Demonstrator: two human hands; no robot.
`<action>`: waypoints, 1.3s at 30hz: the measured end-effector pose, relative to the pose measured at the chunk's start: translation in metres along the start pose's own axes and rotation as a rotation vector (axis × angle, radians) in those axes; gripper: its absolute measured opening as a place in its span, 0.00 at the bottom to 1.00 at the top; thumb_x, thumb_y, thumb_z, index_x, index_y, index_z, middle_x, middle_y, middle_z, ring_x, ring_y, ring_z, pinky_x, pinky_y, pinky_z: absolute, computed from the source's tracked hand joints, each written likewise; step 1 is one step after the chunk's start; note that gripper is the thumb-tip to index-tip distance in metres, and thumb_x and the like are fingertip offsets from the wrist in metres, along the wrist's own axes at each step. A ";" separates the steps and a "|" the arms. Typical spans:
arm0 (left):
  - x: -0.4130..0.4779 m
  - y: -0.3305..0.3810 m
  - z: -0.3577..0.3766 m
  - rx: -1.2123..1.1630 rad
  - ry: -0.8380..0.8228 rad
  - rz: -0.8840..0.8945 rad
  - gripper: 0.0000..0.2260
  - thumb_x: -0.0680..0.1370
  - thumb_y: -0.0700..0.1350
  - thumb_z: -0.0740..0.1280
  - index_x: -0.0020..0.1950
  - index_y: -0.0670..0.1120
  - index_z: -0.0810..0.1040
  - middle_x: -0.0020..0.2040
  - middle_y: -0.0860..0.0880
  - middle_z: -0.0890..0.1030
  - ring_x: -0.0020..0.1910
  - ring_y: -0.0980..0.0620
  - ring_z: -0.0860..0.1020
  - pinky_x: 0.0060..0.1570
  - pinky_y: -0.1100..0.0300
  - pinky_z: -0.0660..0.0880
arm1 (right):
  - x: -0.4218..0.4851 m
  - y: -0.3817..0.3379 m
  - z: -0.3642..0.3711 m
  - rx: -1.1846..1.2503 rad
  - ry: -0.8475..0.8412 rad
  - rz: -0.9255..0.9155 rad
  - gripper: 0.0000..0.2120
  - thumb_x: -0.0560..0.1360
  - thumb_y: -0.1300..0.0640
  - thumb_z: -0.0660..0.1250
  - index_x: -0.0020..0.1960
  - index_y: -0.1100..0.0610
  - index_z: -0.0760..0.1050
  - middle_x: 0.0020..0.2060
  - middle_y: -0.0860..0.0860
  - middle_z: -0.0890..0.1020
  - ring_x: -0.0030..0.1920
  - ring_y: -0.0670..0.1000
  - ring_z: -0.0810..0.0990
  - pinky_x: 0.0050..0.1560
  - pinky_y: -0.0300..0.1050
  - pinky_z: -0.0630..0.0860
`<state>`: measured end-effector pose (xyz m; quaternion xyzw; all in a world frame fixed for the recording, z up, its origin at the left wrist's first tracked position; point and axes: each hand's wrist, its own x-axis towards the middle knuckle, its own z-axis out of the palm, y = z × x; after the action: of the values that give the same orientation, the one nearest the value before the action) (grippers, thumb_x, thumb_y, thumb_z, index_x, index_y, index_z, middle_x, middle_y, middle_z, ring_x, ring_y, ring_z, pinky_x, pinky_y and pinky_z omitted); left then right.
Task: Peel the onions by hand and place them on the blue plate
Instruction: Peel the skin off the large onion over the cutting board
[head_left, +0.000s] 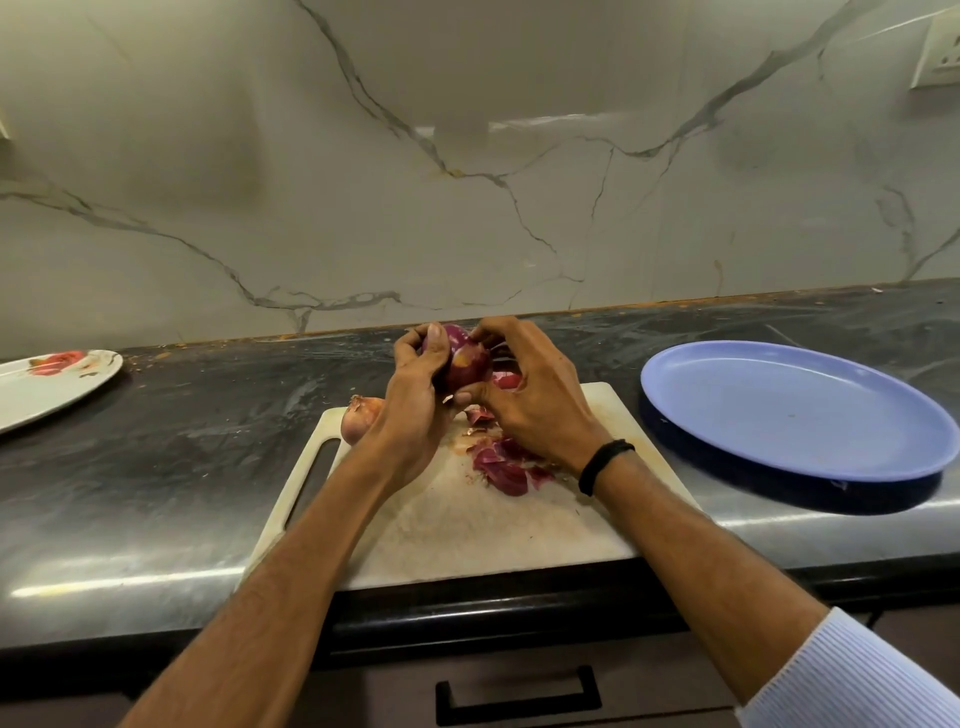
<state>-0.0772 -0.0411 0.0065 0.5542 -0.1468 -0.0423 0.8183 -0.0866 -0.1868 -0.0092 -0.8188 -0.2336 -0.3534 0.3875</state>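
Observation:
A red onion (464, 358) with glossy purple skin is held above the far edge of the white cutting board (467, 525). My left hand (415, 395) grips it from the left, fingers curled over its top. My right hand (530, 384) holds it from the right, fingertips pinching at its skin. A second onion (361, 415), brown-skinned and unpeeled, lies on the board behind my left wrist. Torn purple peels (506, 465) lie on the board below my right hand. The blue plate (789, 410) sits on the counter to the right, with no onions on it.
A white plate (57, 384) with red scraps sits at the far left of the dark counter (208, 441). A marble backsplash rises behind. A drawer handle (519, 696) shows below the counter's front edge. A wall socket (940, 52) is at the top right.

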 end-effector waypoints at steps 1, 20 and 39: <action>0.000 0.000 0.000 0.001 0.000 0.003 0.19 0.84 0.53 0.58 0.72 0.45 0.64 0.65 0.37 0.76 0.54 0.43 0.82 0.46 0.54 0.82 | 0.000 0.000 0.000 0.002 0.005 -0.004 0.27 0.69 0.52 0.78 0.63 0.56 0.72 0.57 0.52 0.77 0.56 0.49 0.78 0.60 0.41 0.77; -0.001 0.002 0.005 0.005 0.082 -0.018 0.20 0.84 0.54 0.59 0.71 0.44 0.64 0.60 0.42 0.79 0.57 0.43 0.82 0.60 0.42 0.80 | 0.001 0.004 0.002 -0.004 0.055 0.013 0.11 0.74 0.58 0.74 0.48 0.58 0.72 0.45 0.50 0.77 0.46 0.48 0.76 0.48 0.41 0.78; 0.002 0.001 0.001 0.070 0.038 0.031 0.23 0.81 0.55 0.64 0.70 0.45 0.63 0.60 0.44 0.76 0.52 0.48 0.84 0.55 0.48 0.82 | -0.001 0.009 0.001 -0.103 0.028 -0.055 0.06 0.77 0.59 0.71 0.48 0.60 0.75 0.45 0.52 0.75 0.44 0.47 0.72 0.46 0.30 0.70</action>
<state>-0.0761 -0.0421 0.0082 0.5806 -0.1414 -0.0140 0.8017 -0.0809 -0.1910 -0.0148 -0.8258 -0.2323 -0.3870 0.3382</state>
